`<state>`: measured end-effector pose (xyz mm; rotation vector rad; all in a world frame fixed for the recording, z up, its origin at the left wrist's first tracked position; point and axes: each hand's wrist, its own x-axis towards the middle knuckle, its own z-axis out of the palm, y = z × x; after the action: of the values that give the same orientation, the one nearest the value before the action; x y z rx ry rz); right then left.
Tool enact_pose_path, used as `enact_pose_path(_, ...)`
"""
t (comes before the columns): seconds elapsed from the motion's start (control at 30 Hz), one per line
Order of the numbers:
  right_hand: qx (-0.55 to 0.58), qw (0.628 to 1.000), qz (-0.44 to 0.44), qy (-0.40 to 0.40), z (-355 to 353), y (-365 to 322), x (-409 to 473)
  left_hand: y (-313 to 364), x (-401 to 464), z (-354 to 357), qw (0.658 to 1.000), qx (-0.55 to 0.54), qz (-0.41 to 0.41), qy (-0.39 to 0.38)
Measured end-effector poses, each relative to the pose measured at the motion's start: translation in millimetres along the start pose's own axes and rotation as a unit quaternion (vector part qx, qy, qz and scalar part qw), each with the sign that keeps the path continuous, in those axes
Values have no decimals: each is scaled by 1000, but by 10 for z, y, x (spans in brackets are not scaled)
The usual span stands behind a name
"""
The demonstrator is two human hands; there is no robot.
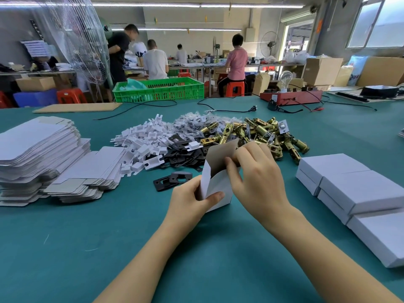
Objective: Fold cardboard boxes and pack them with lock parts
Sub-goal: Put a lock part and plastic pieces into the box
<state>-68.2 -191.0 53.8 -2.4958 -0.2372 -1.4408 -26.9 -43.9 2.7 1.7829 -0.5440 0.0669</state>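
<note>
Gripping unmarked white box (215, 189) — left hand (192, 200), right hand (255, 171) fingers clamped on it.

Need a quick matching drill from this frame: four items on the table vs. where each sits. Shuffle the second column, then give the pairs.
Items:
1. flat box blanks
2. closed white boxes
3. brass latch bolts
4. open white box

Places:
A. gripped by the left hand, with the right hand at its open top
B. stacked at the left of the green table
C. heaped beyond the hands, right of the white plastic pieces
D. lined up at the right edge of the view

Pairs: 1-B, 2-D, 3-C, 4-A
</note>
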Motion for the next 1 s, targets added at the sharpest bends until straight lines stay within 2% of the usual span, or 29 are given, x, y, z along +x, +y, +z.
enact_pose_path(0.13,66,996,-36,37,63,54,-46,-32,29,-54,998,-48,-35,-18)
enact_pose_path(0.23,107,993,-10,42,151,128,-106,-56,61,-91,995,-79,-51,-35)
enact_pose_path(0.33,158,982,99,19,279,250,-202,-60,86,-100,994,-88,-55,-44)
enact_pose_path(0.4,185,961,206,-9,365,380,-262,-58,97,-107,993,-93,-60,-46)
enact_pose_path(0.47,237,909,342,-35,407,505,-282,-66,106,-115,992,-91,-64,-51)
enact_pose_path(0.53,282,864,414,-46,391,578,-264,-76,112,-112,992,-93,-65,-51)
enact_pose_path(0.7,341,873,312,-153,348,331,-295,-90,118,-106,993,-94,-57,-45)
enact_pose_path(0.77,369,852,311,-204,366,247,-302,-99,127,-107,993,-92,-60,-43)
enact_pose_path(0.87,377,787,414,-258,360,276,-185,-108,126,-105,991,-106,-75,-42)
enact_pose_path(0.9,397,775,418,-257,349,284,-174,-109,125,-104,990,-107,-77,-44)
enact_pose_path(1.0,427,822,276,-259,311,267,-255,-99,126,-91,990,-112,-73,-50)
